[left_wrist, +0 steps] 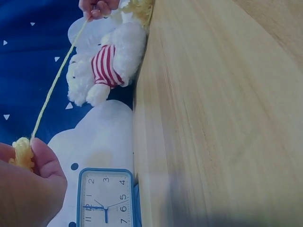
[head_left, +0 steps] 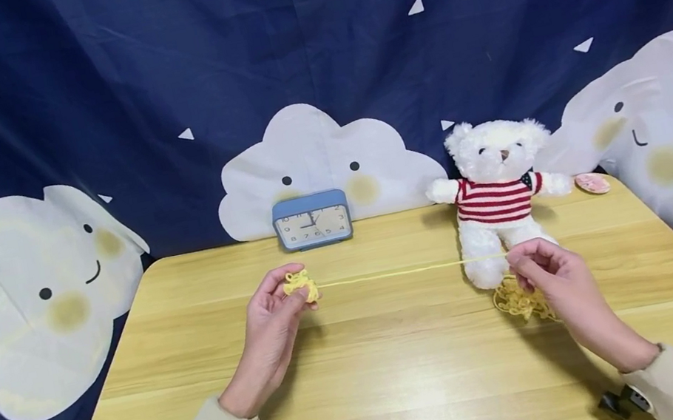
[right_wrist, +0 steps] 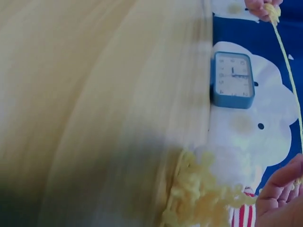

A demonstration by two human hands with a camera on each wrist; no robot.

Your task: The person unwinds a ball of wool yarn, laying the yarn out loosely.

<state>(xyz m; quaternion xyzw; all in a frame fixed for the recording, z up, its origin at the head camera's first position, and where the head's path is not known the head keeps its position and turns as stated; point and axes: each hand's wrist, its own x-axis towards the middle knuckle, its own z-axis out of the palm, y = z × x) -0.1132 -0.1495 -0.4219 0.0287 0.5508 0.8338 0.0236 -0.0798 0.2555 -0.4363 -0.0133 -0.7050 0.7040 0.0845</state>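
My left hand pinches a small bundle of yellow yarn between thumb and fingers, above the table. From that bundle a single yarn strand runs straight and taut across to my right hand. The right thumb and fingertips pinch the strand. Beneath the right hand a loose, tangled heap of yellow yarn lies on the table. In the left wrist view the bundle shows looped turns under the thumb. The right wrist view has the heap close up, beside the right hand.
A white teddy bear in a red-striped sweater sits just behind the yarn heap. At the table's back edge stands a blue alarm clock. A small pink disc lies at the back right. Dark blue cloth with clouds hangs behind.
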